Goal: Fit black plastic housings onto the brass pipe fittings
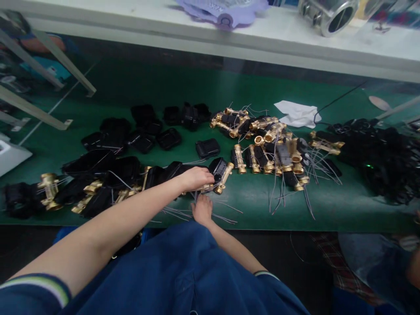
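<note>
My left hand (196, 178) reaches over a brass pipe fitting (207, 187), fingers curled down on it beside a black housing. Just below it, my right hand (202, 209) has its fingers bent against the near side of the same piece; what they pinch is hidden. Thin grey wires (226, 218) spread out on both sides of my right hand. Immediately to the right lies another brass fitting (225, 178) with a black box (217, 168) attached. Leftward runs a row of similar brass pieces (50, 190) and open black housings (126, 170).
Brass fittings with wires (269, 131) are piled at right centre on the green bench (249, 205). Behind are loose black housings (169, 139), a white cloth (297, 113) and a dark heap (387, 157). A white shelf (138, 22) crosses above. Another person (364, 262) sits at lower right.
</note>
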Motion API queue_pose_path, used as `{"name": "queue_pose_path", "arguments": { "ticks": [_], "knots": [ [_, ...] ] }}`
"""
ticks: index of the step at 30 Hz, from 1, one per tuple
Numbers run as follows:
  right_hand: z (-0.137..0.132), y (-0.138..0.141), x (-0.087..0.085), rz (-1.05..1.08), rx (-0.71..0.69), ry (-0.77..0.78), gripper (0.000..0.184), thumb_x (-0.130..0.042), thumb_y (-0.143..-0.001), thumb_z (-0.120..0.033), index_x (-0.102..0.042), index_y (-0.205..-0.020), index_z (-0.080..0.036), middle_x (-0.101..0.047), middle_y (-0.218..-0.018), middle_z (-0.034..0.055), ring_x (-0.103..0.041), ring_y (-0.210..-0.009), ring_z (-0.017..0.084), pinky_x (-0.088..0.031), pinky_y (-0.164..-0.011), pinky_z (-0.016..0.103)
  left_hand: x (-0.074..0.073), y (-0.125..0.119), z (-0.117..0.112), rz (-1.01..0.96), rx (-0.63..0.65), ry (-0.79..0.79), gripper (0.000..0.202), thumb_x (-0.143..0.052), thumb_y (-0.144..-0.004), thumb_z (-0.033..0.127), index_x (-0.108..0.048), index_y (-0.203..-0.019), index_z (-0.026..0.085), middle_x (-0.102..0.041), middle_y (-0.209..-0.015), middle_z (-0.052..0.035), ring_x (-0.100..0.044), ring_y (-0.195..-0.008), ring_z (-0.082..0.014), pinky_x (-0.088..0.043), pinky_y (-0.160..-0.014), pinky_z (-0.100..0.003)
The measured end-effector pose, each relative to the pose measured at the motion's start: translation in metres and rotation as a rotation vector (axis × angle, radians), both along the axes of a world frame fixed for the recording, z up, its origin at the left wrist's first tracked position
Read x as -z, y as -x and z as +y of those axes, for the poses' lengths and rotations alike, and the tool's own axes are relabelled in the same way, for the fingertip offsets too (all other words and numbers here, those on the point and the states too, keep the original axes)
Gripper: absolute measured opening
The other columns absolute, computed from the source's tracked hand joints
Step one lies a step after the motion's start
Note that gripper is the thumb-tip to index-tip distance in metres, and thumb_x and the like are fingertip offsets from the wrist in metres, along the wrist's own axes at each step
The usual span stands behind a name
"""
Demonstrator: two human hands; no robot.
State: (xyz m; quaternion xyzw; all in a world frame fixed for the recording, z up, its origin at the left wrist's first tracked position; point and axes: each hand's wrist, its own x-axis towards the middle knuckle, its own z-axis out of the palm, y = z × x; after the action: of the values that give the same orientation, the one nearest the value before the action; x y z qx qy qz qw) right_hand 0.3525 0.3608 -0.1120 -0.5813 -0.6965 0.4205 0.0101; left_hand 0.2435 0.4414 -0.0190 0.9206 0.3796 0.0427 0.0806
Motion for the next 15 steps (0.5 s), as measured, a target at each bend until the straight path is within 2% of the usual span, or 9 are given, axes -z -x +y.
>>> {"name": "queue_pose_path", "arguments": {
  "ticks": [2,3,5,6,8,9,11,13,15],
  "knots": [
    [0.006,0.008,-0.007,0.100,0.143,0.188,0.021,-0.044,-0.082,-0.017,-0.053,-0.100,-0.011,-0.055,-0.108,0.0201,-0.049,-0.108,0.029,-0.037,-0.089,0.042,-0.008,0.009,-0.011,-0.097,-0.028,-0.037,0.014,-0.055,-0.083,0.023,-0.064,-0.093,0.019,-0.067,-0.100,-0.0045,-0.060,-0.094,-0.0177,-0.049,-0.076,-0.026],
    [0.010,0.012,-0.012,0.150,0.195,0.294,0.017,-0.041,-0.083,-0.017,-0.053,-0.094,-0.013,-0.058,-0.097,0.0171,-0.054,-0.097,0.026,-0.041,-0.081,0.038,-0.014,0.018,-0.021,-0.180,-0.089,-0.080,0.018,-0.052,-0.084,0.021,-0.063,-0.097,0.017,-0.066,-0.104,-0.0061,-0.059,-0.097,-0.0177,-0.049,-0.080,-0.027],
    [0.017,0.016,-0.024,0.232,0.216,0.470,0.014,-0.037,-0.086,-0.021,-0.049,-0.083,-0.016,-0.054,-0.069,0.0065,-0.054,-0.064,0.017,-0.042,-0.058,0.029,-0.029,0.040,-0.048,-0.365,-0.332,-0.210,0.024,-0.045,-0.086,0.015,-0.061,-0.104,0.016,-0.065,-0.107,-0.0074,-0.059,-0.099,-0.0157,-0.049,-0.086,-0.027],
    [0.021,0.017,-0.032,0.267,0.200,0.535,0.017,-0.034,-0.087,-0.024,-0.047,-0.078,-0.017,-0.046,-0.058,0.0005,-0.046,-0.050,0.012,-0.037,-0.048,0.024,-0.035,0.054,-0.067,-0.440,-0.492,-0.293,0.026,-0.043,-0.086,0.012,-0.060,-0.106,0.016,-0.065,-0.106,-0.0074,-0.060,-0.098,-0.0147,-0.048,-0.087,-0.027],
    [0.028,0.018,-0.047,0.350,0.188,0.648,0.022,-0.030,-0.089,-0.029,-0.040,-0.072,-0.019,-0.030,-0.049,-0.0073,-0.027,-0.038,0.007,-0.024,-0.039,0.019,-0.040,0.081,-0.110,-0.498,-0.778,-0.437,0.026,-0.042,-0.085,0.009,-0.061,-0.102,0.016,-0.067,-0.098,-0.0062,-0.062,-0.092,-0.0142,-0.049,-0.085,-0.026],
    [0.033,0.017,-0.056,0.380,0.178,0.681,0.024,-0.028,-0.090,-0.031,-0.037,-0.071,-0.020,-0.025,-0.048,-0.0091,-0.020,-0.036,0.006,-0.019,-0.038,0.017,-0.037,0.094,-0.134,-0.472,-0.854,-0.466,0.024,-0.043,-0.084,0.009,-0.061,-0.099,0.015,-0.067,-0.095,-0.0062,-0.062,-0.089,-0.0146,-0.050,-0.084,-0.026],
    [0.043,0.015,-0.070,0.460,0.197,0.734,0.024,-0.028,-0.090,-0.032,-0.034,-0.070,-0.020,-0.020,-0.046,-0.0111,-0.013,-0.036,0.005,-0.013,-0.036,0.015,-0.019,0.112,-0.178,-0.308,-0.841,-0.368,0.024,-0.043,-0.082,0.008,-0.061,-0.098,0.014,-0.066,-0.096,-0.0078,-0.062,-0.091,-0.0167,-0.050,-0.085,-0.028],
    [0.054,0.013,-0.082,0.589,0.271,0.803,0.022,-0.033,-0.088,-0.033,-0.033,-0.070,-0.020,-0.018,-0.045,-0.0121,-0.011,-0.036,0.004,-0.009,-0.035,0.013,0.011,0.122,-0.212,-0.065,-0.768,-0.232,0.031,-0.041,-0.079,0.005,-0.059,-0.105,0.009,-0.062,-0.110,-0.0138,-0.056,-0.105,-0.0227,-0.046,-0.093,-0.035],
    [0.064,0.011,-0.091,0.736,0.362,0.874,0.022,-0.043,-0.084,-0.034,-0.035,-0.069,-0.020,-0.019,-0.043,-0.0126,-0.010,-0.036,0.003,-0.007,-0.034,0.013,0.044,0.124,-0.231,0.105,-0.699,-0.155,0.041,-0.039,-0.075,0.002,-0.056,-0.113,0.006,-0.054,-0.122,-0.0187,-0.047,-0.117,-0.0288,-0.040,-0.100,-0.043]
  ]
}}
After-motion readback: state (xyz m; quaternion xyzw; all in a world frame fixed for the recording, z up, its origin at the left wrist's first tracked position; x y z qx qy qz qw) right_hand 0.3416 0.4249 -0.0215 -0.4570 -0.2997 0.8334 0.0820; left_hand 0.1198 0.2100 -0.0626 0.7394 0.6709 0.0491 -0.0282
